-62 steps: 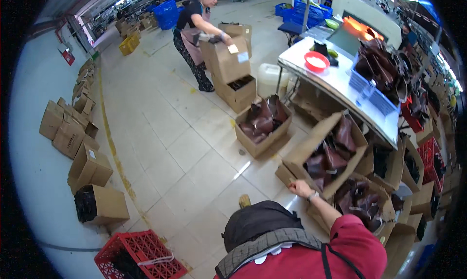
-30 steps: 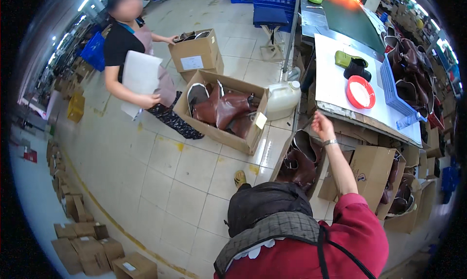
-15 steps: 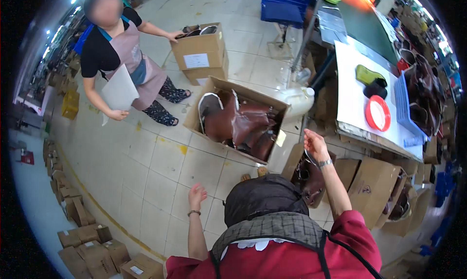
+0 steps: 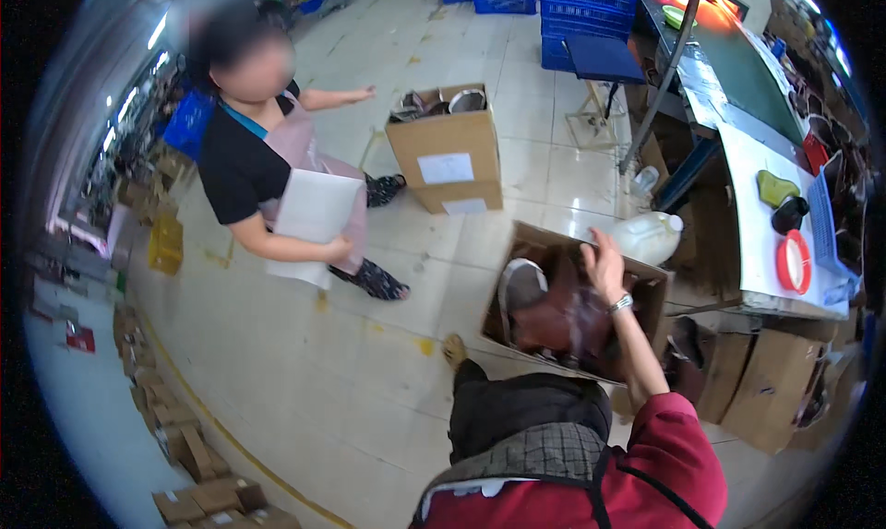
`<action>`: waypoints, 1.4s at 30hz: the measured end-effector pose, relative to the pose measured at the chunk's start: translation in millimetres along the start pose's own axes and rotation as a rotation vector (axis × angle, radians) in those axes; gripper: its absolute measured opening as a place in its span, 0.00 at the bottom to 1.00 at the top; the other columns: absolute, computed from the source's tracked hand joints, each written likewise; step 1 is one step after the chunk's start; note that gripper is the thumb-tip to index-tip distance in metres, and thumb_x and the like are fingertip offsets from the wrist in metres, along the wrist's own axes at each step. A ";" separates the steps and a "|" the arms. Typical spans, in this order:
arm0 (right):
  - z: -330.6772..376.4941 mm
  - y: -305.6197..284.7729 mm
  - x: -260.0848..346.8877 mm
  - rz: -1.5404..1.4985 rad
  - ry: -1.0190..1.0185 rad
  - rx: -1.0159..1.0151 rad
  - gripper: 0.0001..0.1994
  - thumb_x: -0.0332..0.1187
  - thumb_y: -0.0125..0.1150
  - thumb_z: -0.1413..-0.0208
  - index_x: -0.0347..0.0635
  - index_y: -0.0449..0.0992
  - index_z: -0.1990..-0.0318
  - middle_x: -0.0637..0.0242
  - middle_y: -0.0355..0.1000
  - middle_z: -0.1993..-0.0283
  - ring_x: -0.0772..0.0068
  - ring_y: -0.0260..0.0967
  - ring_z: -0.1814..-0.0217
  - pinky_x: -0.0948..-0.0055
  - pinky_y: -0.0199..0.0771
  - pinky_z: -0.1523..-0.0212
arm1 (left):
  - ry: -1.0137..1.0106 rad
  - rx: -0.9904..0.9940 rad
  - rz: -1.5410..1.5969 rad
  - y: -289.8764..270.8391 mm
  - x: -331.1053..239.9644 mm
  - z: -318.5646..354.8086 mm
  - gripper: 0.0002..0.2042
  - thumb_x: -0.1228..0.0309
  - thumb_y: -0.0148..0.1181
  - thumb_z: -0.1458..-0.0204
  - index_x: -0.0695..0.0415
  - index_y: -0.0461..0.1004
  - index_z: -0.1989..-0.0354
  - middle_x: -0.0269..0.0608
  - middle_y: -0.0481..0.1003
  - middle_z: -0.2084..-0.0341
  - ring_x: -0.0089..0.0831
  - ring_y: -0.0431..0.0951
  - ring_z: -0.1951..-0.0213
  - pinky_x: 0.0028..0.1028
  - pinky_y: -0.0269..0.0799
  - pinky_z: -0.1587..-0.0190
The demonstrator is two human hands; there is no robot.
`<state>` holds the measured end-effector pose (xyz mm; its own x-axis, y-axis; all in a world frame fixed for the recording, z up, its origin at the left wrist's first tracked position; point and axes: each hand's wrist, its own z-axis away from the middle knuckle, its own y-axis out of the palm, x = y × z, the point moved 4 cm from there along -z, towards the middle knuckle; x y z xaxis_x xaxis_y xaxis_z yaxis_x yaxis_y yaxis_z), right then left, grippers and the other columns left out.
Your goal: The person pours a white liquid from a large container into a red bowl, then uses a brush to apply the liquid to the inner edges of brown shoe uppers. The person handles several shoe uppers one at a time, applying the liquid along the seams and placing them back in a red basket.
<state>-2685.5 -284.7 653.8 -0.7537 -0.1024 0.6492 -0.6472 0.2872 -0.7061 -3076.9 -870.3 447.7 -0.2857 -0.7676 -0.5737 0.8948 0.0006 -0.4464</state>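
Reddish-brown leathery pieces (image 4: 554,315) fill the cardboard box (image 4: 652,303) just ahead of you on the right. Your right hand (image 4: 604,269) is above its far right part, fingers spread; your left hand is out of view, state unknown.

One right grip (image 4: 604,266), two stacked boxes (image 4: 443,140), one stool (image 4: 604,59), one red bowl (image 4: 782,269)

To my left, a co-worker (image 4: 231,165) in a pink apron (image 4: 309,146) held a white sheet (image 4: 320,206) near two stacked cartons (image 4: 443,142). Beyond, I saw a dark blue stool (image 4: 604,59) before blue crates (image 4: 591,12). On the white tabletop (image 4: 749,215) at my right stood a red bowl (image 4: 781,260). A yellow line (image 4: 217,421) crossed the floor (image 4: 323,400) on my left.
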 end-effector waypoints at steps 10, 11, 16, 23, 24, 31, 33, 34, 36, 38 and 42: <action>-21.8 95.5 -29.9 0.556 0.382 -0.005 0.30 0.57 0.44 0.35 0.45 0.86 0.72 0.53 0.80 0.68 0.51 0.73 0.56 0.54 0.59 0.40 | -0.172 -0.217 0.532 -346.3 -147.7 -201.5 0.21 0.76 0.55 0.41 0.58 0.66 0.38 0.43 0.76 0.60 0.30 0.79 0.71 0.27 0.77 0.74; -22.2 98.8 -25.0 0.552 0.388 -0.024 0.30 0.57 0.44 0.35 0.45 0.86 0.72 0.53 0.80 0.68 0.51 0.73 0.56 0.54 0.59 0.40 | -0.143 -0.219 0.438 -369.0 -170.7 -223.8 0.22 0.75 0.56 0.42 0.58 0.66 0.38 0.43 0.76 0.61 0.30 0.79 0.70 0.26 0.77 0.73; -35.0 104.3 -27.8 0.635 0.477 -0.047 0.27 0.54 0.47 0.37 0.44 0.86 0.72 0.53 0.79 0.69 0.50 0.73 0.57 0.54 0.58 0.41 | 0.019 -0.107 0.130 -401.7 -305.5 -317.2 0.23 0.72 0.59 0.43 0.59 0.67 0.38 0.40 0.77 0.64 0.26 0.79 0.69 0.24 0.76 0.71; -46.1 103.7 -6.7 0.597 0.415 -0.180 0.18 0.44 0.53 0.42 0.45 0.83 0.76 0.61 0.78 0.68 0.54 0.70 0.58 0.55 0.60 0.44 | 0.090 0.298 -0.213 -332.1 -460.1 -424.0 0.22 0.69 0.60 0.43 0.57 0.70 0.40 0.39 0.79 0.65 0.24 0.79 0.67 0.23 0.75 0.69; -38.2 101.3 -4.5 0.609 0.460 -0.147 0.18 0.43 0.53 0.42 0.45 0.83 0.76 0.61 0.78 0.68 0.55 0.70 0.58 0.55 0.59 0.44 | 0.050 0.374 -0.247 -322.9 -483.8 -429.0 0.22 0.69 0.60 0.43 0.56 0.70 0.39 0.39 0.79 0.65 0.23 0.79 0.66 0.23 0.75 0.69; -54.2 96.6 0.5 0.576 0.571 -0.069 0.14 0.42 0.56 0.49 0.46 0.82 0.78 0.62 0.78 0.72 0.58 0.72 0.60 0.56 0.61 0.48 | 0.232 0.633 -0.337 -245.8 -674.4 -502.0 0.21 0.71 0.58 0.40 0.56 0.69 0.38 0.39 0.78 0.61 0.24 0.79 0.65 0.22 0.74 0.69; -68.8 96.2 3.0 0.536 0.712 0.023 0.12 0.43 0.56 0.50 0.50 0.83 0.74 0.61 0.78 0.72 0.57 0.72 0.62 0.56 0.60 0.52 | 0.306 0.662 -0.391 -220.1 -724.4 -530.7 0.21 0.72 0.57 0.40 0.56 0.68 0.38 0.40 0.77 0.60 0.22 0.78 0.66 0.20 0.73 0.70; -68.6 98.8 -2.7 0.504 0.764 0.037 0.11 0.43 0.57 0.51 0.53 0.83 0.72 0.60 0.78 0.73 0.57 0.73 0.64 0.56 0.58 0.54 | 0.310 0.698 -0.370 -200.9 -755.9 -533.7 0.21 0.72 0.57 0.40 0.56 0.68 0.38 0.40 0.77 0.59 0.22 0.78 0.66 0.20 0.73 0.70; -75.1 101.0 -2.6 0.524 0.906 0.111 0.11 0.44 0.59 0.52 0.56 0.86 0.66 0.63 0.79 0.72 0.59 0.74 0.64 0.54 0.59 0.53 | 0.337 0.738 -0.400 -164.8 -815.1 -536.6 0.22 0.68 0.60 0.39 0.56 0.67 0.37 0.38 0.78 0.58 0.22 0.78 0.64 0.21 0.75 0.65; -84.8 102.9 -3.2 0.536 0.992 0.181 0.13 0.44 0.59 0.52 0.57 0.85 0.63 0.62 0.80 0.70 0.60 0.76 0.64 0.52 0.58 0.53 | 0.414 0.827 -0.442 -123.0 -869.6 -535.8 0.22 0.69 0.58 0.39 0.56 0.67 0.37 0.39 0.78 0.56 0.23 0.78 0.62 0.22 0.75 0.62; -96.1 87.6 -22.1 0.056 1.149 -0.005 0.19 0.44 0.64 0.52 0.48 0.82 0.53 0.58 0.81 0.66 0.59 0.79 0.63 0.55 0.73 0.56 | 0.459 0.943 -0.564 -40.3 -942.1 -532.8 0.21 0.74 0.57 0.41 0.57 0.69 0.38 0.41 0.78 0.57 0.24 0.77 0.63 0.23 0.74 0.61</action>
<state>-2714.6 -165.7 604.7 -0.2304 0.8387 0.4935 -0.6138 0.2683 -0.7425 -3026.5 194.4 640.3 -0.6445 -0.2070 -0.7361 0.4478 -0.8825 -0.1439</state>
